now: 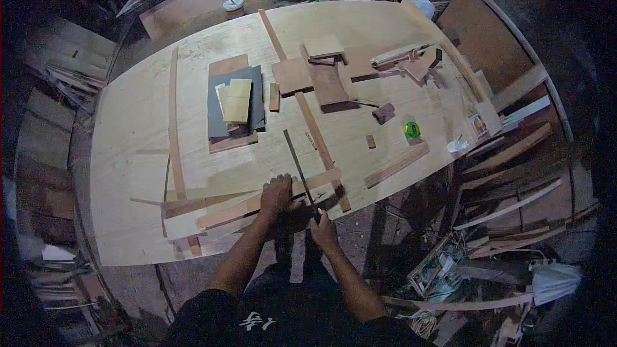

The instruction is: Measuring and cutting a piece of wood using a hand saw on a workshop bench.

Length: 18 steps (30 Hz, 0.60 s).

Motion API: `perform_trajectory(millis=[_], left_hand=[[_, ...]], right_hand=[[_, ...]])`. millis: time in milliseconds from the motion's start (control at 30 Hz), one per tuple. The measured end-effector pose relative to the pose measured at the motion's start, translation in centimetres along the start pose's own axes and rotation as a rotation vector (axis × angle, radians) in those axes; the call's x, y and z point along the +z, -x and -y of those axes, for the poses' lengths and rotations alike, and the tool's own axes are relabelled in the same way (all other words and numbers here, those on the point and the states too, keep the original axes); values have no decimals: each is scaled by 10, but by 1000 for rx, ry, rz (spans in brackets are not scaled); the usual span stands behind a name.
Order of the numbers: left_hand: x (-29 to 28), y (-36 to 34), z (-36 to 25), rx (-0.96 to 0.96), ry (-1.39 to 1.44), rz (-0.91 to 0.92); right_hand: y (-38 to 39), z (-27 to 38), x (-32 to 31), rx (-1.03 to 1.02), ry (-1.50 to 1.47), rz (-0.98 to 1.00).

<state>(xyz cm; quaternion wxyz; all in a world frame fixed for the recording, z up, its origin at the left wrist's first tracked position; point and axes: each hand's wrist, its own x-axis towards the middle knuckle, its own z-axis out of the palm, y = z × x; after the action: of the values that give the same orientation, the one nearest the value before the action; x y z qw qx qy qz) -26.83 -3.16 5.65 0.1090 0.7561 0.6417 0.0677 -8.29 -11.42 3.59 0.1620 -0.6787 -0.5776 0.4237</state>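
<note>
Near the front edge of the big pale work surface, my left hand (276,194) is closed over a long wooden strip (231,214), pressing it down. The strip slants up to the right. My right hand (323,230) grips the near end of a long, narrow dark tool (297,164); whether it is a saw or a file I cannot tell. This tool crosses over the strip just right of my left hand and points away from me. Under the strip lie other flat boards (183,225). A brown crosswise batten (315,128) runs close to the tool.
Left of centre, a dark sheet (218,110) carries small boards and a yellowish block (238,99). Several wood pieces (331,83) lie farther back. To the right are a green tape measure (411,130) and a dark crumpled piece (384,114). Scrap timber (508,154) stacks up at the right.
</note>
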Motion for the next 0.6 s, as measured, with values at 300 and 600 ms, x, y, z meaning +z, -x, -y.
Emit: perform_trajectory(millis=[300, 600], left_hand=[[-4, -6, 1, -49, -3, 135], [11, -4, 7, 12, 120, 50]], right_hand=[[-1, 7, 2, 95, -58, -7], [-6, 5, 10, 166, 93, -128]])
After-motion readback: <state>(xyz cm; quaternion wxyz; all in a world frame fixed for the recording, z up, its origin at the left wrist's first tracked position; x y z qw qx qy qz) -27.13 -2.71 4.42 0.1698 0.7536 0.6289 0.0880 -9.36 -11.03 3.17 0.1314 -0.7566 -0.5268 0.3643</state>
